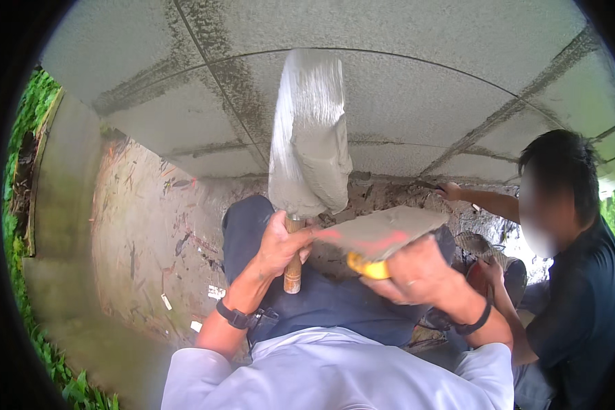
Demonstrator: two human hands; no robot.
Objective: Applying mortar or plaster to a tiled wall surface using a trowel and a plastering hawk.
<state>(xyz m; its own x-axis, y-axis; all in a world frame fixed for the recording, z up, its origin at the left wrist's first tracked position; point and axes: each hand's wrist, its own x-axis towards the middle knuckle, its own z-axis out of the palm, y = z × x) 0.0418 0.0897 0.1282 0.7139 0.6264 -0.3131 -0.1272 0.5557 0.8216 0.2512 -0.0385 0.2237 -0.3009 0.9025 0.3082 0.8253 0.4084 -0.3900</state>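
Note:
My left hand (280, 242) grips the wooden handle (293, 273) of a flat plastering tool (287, 123), held upward against the backdrop of the tiled wall. Its blade carries smeared wet grey mortar (321, 164), with a thick lump toward the right side. My right hand (420, 273) is closed around the yellow handle (359, 263) of a trowel (396, 225), whose blade points left, just below the mortar lump and near my left hand. Grey mortar coats this blade, which has some reddish marks.
The grey tiled wall (410, 82) has mortar-streaked joints. A co-worker (574, 294) crouches at my right, one hand (447, 191) at the wall's foot, the other by a bucket (478, 273). Debris litters the muddy concrete ground (137, 232). Greenery (27, 116) borders the far left.

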